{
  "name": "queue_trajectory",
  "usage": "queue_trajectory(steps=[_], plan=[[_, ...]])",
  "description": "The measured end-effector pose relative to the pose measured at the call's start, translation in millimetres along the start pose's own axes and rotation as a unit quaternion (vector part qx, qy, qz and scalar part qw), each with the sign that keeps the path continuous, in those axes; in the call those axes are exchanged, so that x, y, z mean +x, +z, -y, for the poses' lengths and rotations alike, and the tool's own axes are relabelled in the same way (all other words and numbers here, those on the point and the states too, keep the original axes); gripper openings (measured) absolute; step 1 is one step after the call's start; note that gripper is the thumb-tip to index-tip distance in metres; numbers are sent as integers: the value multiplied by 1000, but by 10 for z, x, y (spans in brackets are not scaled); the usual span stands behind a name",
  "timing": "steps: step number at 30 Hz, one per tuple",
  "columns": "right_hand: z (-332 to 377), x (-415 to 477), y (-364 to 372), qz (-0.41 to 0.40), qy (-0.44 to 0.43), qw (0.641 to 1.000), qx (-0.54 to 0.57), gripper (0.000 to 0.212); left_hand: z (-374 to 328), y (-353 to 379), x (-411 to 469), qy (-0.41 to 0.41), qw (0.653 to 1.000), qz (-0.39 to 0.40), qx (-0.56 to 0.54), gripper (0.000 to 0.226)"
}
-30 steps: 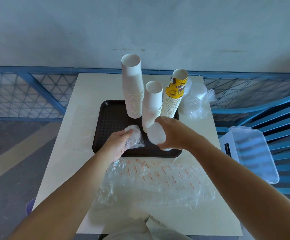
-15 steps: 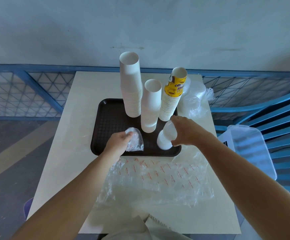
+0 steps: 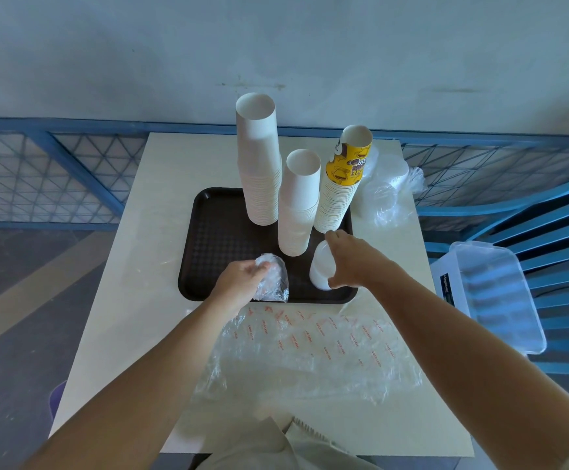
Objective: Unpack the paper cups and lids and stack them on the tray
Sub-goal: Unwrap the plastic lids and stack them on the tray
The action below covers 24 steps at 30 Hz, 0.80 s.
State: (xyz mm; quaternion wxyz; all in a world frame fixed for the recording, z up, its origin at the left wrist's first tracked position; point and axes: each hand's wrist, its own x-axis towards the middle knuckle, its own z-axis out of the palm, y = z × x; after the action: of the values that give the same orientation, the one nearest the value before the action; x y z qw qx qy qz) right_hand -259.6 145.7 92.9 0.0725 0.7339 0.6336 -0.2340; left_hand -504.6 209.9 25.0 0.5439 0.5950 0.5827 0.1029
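A dark brown tray (image 3: 218,239) lies on the pale table. On it stand a tall white cup stack (image 3: 259,164), a shorter white cup stack (image 3: 298,205) and a stack topped by a yellow printed cup (image 3: 342,178). My right hand (image 3: 354,262) grips a short stack of white lids (image 3: 320,266) that rests on the tray's front right corner. My left hand (image 3: 242,281) holds a crumpled clear plastic wrapper (image 3: 274,279) over the tray's front edge.
An empty clear bag with red print (image 3: 310,351) lies flat in front of the tray. More bagged white lids (image 3: 388,184) sit at the table's back right. A clear plastic bin (image 3: 493,293) rests on a blue chair to the right. A blue railing runs behind.
My right hand has carried the lid stack rightward and down and set it upright on the tray's front right corner. The left hand stays put with the wrapper.
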Motion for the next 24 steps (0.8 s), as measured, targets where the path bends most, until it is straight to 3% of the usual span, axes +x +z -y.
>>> queue_trajectory(steps=[6,10,15,19,24], plan=[[87,27,45,10,23,999,27,119,-7,26,14,-9,1000,1,-7,24],[84,36,114,3,38,998,58,111,-60,20,-6,-19,1000,5,-7,29],[89,53,196,-31,48,996,65,92,-122,18,-52,-28,1000,9,-8,53],[85,37,282,-47,51,997,32,85,-129,29,-57,-29,1000,3,1,41],[77,30,357,-71,73,995,21,80,-181,48,-81,-29,1000,0,2,50]])
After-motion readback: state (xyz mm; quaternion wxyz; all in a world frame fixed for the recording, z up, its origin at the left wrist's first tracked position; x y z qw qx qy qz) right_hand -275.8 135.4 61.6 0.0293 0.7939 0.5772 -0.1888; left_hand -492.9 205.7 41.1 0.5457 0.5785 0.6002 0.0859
